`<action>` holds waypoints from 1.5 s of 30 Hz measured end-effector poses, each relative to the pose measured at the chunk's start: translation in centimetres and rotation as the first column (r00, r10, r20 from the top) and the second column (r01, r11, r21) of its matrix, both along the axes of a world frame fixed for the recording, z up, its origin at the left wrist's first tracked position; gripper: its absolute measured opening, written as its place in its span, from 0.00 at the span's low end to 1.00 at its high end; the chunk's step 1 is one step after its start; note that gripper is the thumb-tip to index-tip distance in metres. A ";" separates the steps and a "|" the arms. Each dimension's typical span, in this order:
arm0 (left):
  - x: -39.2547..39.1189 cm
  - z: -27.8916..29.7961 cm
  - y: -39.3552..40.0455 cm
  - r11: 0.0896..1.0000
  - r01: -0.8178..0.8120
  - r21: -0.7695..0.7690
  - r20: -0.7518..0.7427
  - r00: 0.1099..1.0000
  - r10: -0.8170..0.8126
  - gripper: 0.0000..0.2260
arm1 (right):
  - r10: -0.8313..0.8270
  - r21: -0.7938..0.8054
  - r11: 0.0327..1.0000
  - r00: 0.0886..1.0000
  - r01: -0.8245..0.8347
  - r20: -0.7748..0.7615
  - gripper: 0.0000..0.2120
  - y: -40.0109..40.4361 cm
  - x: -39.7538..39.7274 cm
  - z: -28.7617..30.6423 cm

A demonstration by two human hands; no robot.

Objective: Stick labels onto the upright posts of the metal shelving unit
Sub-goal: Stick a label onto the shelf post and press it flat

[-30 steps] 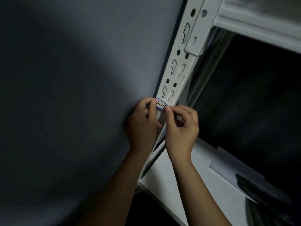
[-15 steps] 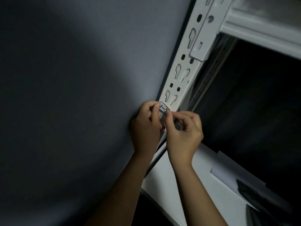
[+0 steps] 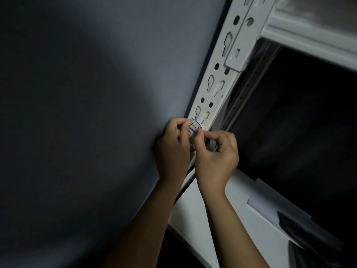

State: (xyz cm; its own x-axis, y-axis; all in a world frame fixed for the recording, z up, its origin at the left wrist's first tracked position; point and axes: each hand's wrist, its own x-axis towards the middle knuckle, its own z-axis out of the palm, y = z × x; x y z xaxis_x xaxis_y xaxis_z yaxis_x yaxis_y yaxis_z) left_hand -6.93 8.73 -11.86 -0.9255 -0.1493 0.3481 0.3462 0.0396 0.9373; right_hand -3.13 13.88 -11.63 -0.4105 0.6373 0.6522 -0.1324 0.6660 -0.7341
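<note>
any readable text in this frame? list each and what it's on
Label, blue-bordered, pinched by left hand and right hand against the post: black handwritten marks, roughly "1-" then a character covered by the right fingertip; not fully readable.
Post, beam, shelf, sheets on the shelf: no text visible.

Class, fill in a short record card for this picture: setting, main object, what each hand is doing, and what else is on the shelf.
setting: white metal shelving unit beside a grey wall
main object: blue-edged label at the slotted upright post
left hand: pinches the label's left end
right hand: pinches its right end
label state: bowed, not flat
shelf: holds white sheets
</note>
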 end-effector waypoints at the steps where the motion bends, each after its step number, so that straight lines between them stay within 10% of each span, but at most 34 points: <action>1: 0.0 0.0 0.0 1.000 -0.014 -0.017 0.002 1.000 0.014 0.04 | -0.008 0.003 1.000 1.000 0.008 0.001 0.04 -0.1 0.0 0.0; 16: 0.2 0.0 -0.2 0.990 -0.067 -0.126 -0.070 0.996 0.059 0.06 | -0.156 -0.024 0.987 0.977 0.161 0.144 0.14 -0.6 -0.2 1.4; 21: -0.5 -0.5 0.0 0.993 -0.017 -0.117 -0.079 0.997 0.008 0.09 | 0.221 -0.333 0.916 0.974 -0.222 -0.042 0.20 1.3 0.6 1.8; 28: -0.2 -0.1 -0.9 0.967 0.250 0.047 0.116 0.960 -0.253 0.13 | 0.444 -0.344 0.836 0.895 -0.428 -0.035 0.16 2.0 0.7 2.2; 37: -0.3 0.1 -2.5 0.861 0.487 0.147 0.219 0.833 -0.508 0.19 | 0.000 -0.021 1.000 0.961 0.006 0.277 0.20 0.6 -1.8 2.5; 45: 0.0 0.0 -2.8 0.839 0.513 0.181 0.237 0.806 -0.543 0.18 | 0.056 0.039 0.996 0.923 -0.076 0.382 0.24 0.8 -1.4 3.1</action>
